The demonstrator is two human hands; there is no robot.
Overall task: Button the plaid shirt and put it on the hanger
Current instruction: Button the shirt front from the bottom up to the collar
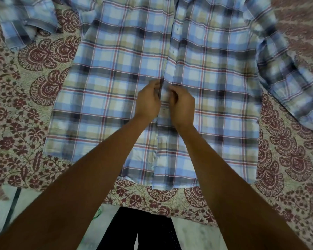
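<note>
While both hands work the shirt's centre seam, state as follows:

grip, left hand point(148, 101): fingers curled, pinching the edge of the left front panel at the placket; holding fabric, thumb side toward the seam.
grip, right hand point(182, 103): fingers bunched tight on the overlapping placket strip, right beside the left hand; holding fabric. Button itself hidden under the fingers, can't tell if it's through the hole.
hand spacing: nearly touching, only the placket point(163, 98) between them.
plaid shirt point(116, 69): blue/tan/red check, flat and front-up on the bed, hem toward the person, collar end running out of the top of frame.
placket above hands: panels meet along the centre line, small dark buttonhole marks visible up the strip.
placket below hands: strip lies overlapped down to the hem; fastened or not, can't tell.
sleeves: left sleeve point(25, 20) bunched at top left, right sleeve point(293, 78) draped down the right side.
bedsheet point(25, 87): cream with maroon paisley print, under the whole shirt.
forearms: bare, reaching in from the bottom edge.
floor point(197, 235): pale, below the bed edge.
</note>
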